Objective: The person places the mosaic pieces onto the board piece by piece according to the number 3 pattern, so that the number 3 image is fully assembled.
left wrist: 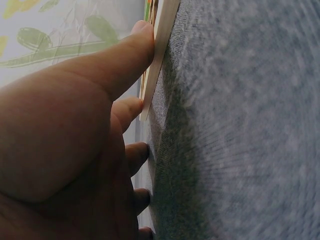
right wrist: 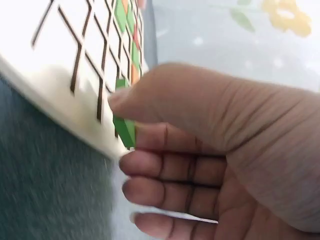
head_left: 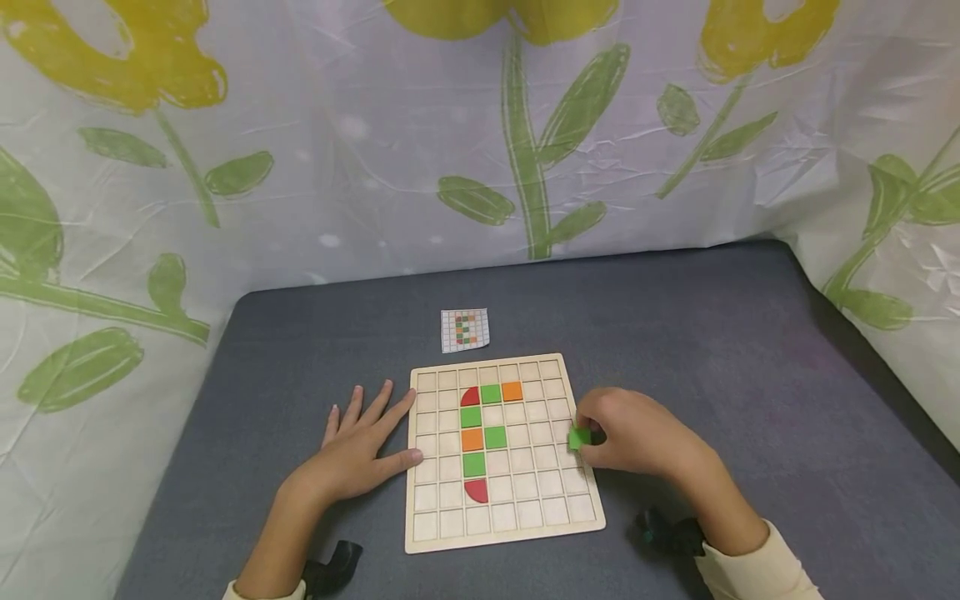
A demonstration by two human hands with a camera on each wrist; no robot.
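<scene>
A wooden grid board (head_left: pixel 525 487) lies on the dark table, with red, green and orange tiles set in some of its cells. The tiles include a red quarter-round (head_left: pixel 476 491) low down, an orange square (head_left: pixel 512 391) at the upper end and a green square (head_left: pixel 495 437) near the middle. My left hand (head_left: pixel 358 454) is spread flat at the board's left edge, thumb and index fingertip on the rim. At the right edge, my right hand (head_left: pixel 637 433) pinches a green square tile (right wrist: pixel 125 127) between thumb and index finger, tilted over the board.
A small printed card (head_left: pixel 465 330) with a coloured grid pattern lies behind the board. The grey tabletop (head_left: pixel 712 333) extends to a white curtain (head_left: pixel 337 167) with painted flowers. Black wrist devices (head_left: pixel 333 568) sit under both forearms.
</scene>
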